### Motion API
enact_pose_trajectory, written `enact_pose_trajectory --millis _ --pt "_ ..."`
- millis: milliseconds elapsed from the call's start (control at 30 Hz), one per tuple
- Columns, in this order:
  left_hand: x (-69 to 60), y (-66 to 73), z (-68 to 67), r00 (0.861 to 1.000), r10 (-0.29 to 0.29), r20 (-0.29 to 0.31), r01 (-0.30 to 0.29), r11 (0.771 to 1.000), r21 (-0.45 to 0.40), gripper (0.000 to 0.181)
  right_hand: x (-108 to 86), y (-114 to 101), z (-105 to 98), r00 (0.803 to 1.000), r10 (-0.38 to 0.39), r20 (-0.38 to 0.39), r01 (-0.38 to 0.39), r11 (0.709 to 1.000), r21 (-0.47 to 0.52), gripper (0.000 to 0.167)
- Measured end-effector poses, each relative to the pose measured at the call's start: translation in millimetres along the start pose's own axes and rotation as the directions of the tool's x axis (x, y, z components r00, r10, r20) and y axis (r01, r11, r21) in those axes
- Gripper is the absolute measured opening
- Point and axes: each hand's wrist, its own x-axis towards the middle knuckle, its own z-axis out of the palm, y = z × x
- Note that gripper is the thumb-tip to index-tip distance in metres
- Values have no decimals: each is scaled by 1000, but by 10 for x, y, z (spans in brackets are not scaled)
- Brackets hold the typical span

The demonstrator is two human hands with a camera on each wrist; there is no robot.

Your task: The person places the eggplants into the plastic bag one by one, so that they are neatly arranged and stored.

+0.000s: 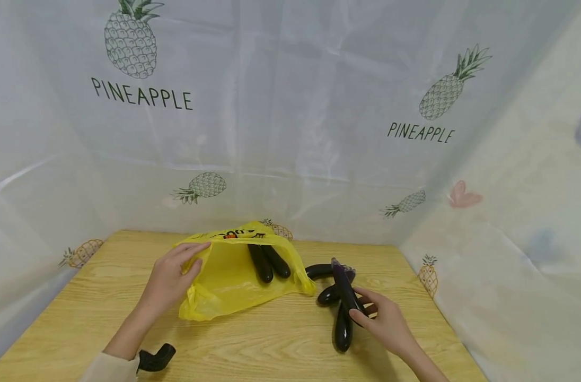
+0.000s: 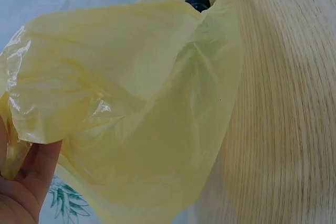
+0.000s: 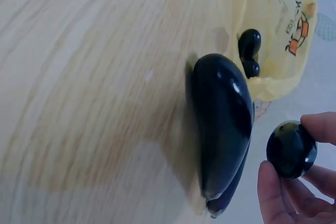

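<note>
My left hand (image 1: 171, 273) pinches the rim of a yellow plastic bag (image 1: 223, 276), holding its mouth wide toward me. Two dark purple eggplants (image 1: 260, 263) lie inside, their rounded ends showing. In the left wrist view, the bag (image 2: 131, 77) hides part of the left hand (image 2: 29, 182). My right hand (image 1: 383, 321) grips another eggplant (image 1: 345, 286) near its rounded end, with the stem end pointing away. In the right wrist view, that held eggplant (image 3: 291, 149) is seen end-on between thumb and fingers. Beneath it, more eggplants (image 1: 343, 331) lie crossed on the table.
The wood-grain table (image 1: 252, 350) carries everything. A white pineapple-print sheet (image 1: 290, 106) hangs behind it and along the sides. By my left sleeve (image 1: 111, 367) is a black bent piece (image 1: 158, 358); what it is cannot be made out.
</note>
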Motion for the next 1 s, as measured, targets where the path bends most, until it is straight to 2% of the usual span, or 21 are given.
enact_pose_trajectory --millis 267,467,733,1000 --pt "-2 10 -9 1000 4 -10 -4 1000 7 46 46 -143 57 998 -65 20 64 997 32 54" --pt "8 17 -6 1000 2 -10 -2 1000 0 45 119 -287 183 991 -124 44 122 991 56 54" --pt "-2 8 -19 1000 2 -10 -2 1000 3 46 271 -528 427 969 -237 63 233 970 66 53" --pt "13 8 -17 1000 0 -6 0 1000 -6 44 336 -742 624 950 -296 100 285 952 115 53"
